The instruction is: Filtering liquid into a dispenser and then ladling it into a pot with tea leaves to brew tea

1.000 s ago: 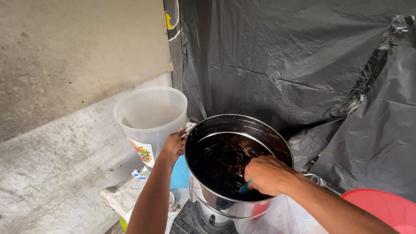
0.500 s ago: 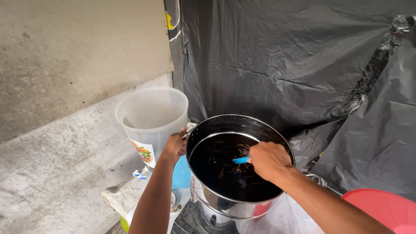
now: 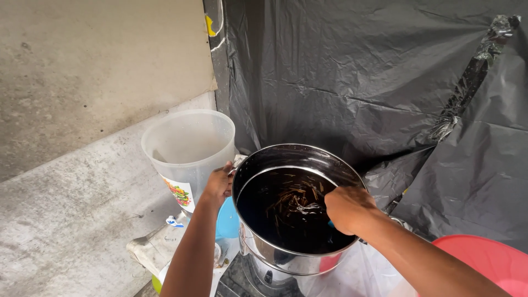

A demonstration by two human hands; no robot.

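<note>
We see first the black plastic sheeting (image 3: pixel 357 71), which covers the upper right and most of the right half of the frame, wrinkled and taped in places. The upper left is a grey concrete wall (image 3: pixel 93 71), and below it a concrete ledge (image 3: pixel 66 220) runs down to the lower left.

In the lower middle stands our large steel pot (image 3: pixel 258 250), tilted a little toward us, filled with a very dark liquid (image 3: pixel 275 220). Thin brown sticks float in the liquid near its centre. Just to the left of the pot, and behind it, stands a translucent plastic pitcher (image 3: pixel 187 143) with a colourful label low on its side. In the lower right corner we see part of a red basin (image 3: pixel 489 264), near the pot but apart from it. A small piece of a light blue object (image 3: pixel 226 220) shows between the pitcher and the pot.

Our left hand (image 3: pixel 219 184) is closed on the left rim of the pot, by its handle. Our right hand (image 3: pixel 347 208) is curled closed over the right side of the liquid, gripping a blue utensil of which only a tiny bit shows under the fingers; we cannot tell what kind it is.
</note>
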